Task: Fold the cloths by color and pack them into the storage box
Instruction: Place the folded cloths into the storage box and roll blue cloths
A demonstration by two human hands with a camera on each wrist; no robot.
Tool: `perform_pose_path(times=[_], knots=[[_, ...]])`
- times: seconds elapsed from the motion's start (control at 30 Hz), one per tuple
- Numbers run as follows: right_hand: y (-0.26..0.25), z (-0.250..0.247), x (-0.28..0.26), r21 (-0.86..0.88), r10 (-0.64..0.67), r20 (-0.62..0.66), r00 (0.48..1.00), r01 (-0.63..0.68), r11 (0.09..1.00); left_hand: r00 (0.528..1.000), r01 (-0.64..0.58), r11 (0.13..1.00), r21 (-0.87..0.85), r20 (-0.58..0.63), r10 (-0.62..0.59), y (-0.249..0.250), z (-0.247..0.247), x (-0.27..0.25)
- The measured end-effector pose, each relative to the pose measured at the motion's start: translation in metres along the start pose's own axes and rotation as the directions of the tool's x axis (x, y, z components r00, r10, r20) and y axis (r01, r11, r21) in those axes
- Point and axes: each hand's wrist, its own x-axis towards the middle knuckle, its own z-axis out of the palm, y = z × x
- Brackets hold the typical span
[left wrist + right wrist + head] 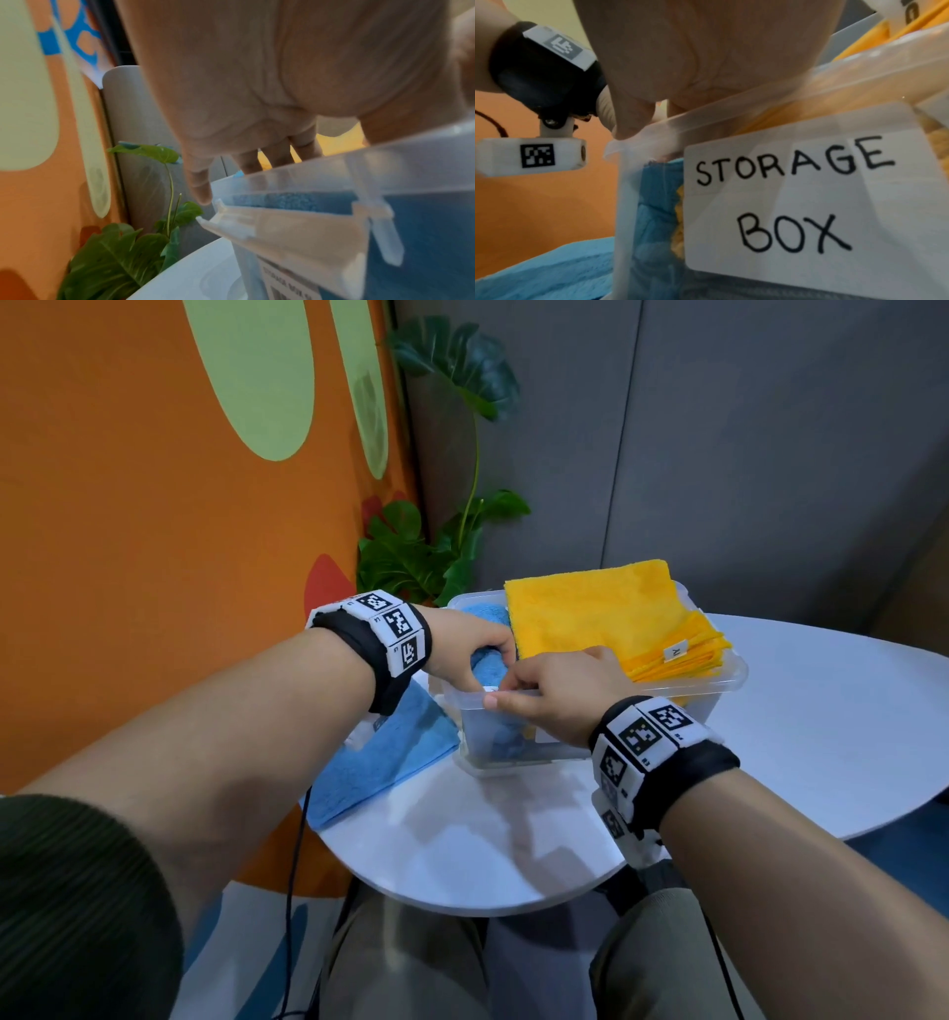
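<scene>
Two hands are meeting over a blue cloth [488, 660] sitting inside the clear storage box [729, 683]. Left hand [464, 649] fingers are curling round its roll; right hand [560, 693] is pinching at its near edge. Yellow cloths [601, 608] are lying beside them, another blue cloth [380, 757] outside on the white table [821, 711].

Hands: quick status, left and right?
Left hand: grips the rolled blue terry cloth in the clear plastic storage box.
Right hand: fingers curled at the same cloth; grasp cannot be told.

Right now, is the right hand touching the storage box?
Touching. The head view shows the right hand lying on the storage box near rim, fingers curled over it.
</scene>
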Motion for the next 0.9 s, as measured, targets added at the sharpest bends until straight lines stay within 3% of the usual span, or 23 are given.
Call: perform_pose_path(times=[0.17,0.27,0.37,0.5,0.7,0.9], knots=[[-0.001,-0.006,0.004,0.021,0.026,0.049,0.998,-0.027,0.999,0.991,-0.035,0.996,-0.081,-0.13,0.024,-0.009,0.008,-0.011],[-0.002,-0.009,0.006,-0.015,0.059,0.061,0.996,-0.058,0.998,0.969,0.146,0.972,-0.183,-0.173,-0.177,-0.02,0.009,-0.02],[-0.003,-0.011,0.006,-0.009,0.053,0.047,0.998,-0.052,0.999,0.944,0.271,0.922,-0.277,-0.109,-0.31,-0.028,0.009,-0.026],[-0.007,-0.013,0.008,-0.033,0.003,0.041,0.999,-0.002,0.999,0.96,0.232,0.865,-0.444,-0.037,-0.276,-0.019,0.008,-0.026],[-0.016,-0.011,0.007,0.012,-0.052,-0.029,0.998,0.053,0.999,0.963,0.221,0.828,-0.515,-0.021,-0.27,-0.015,0.007,-0.025],[-0.028,-0.013,0.006,-0.11,-0.046,0.055,0.997,0.052,0.993,0.962,0.22,0.83,-0.513,-0.028,-0.273,-0.013,0.004,-0.025]])
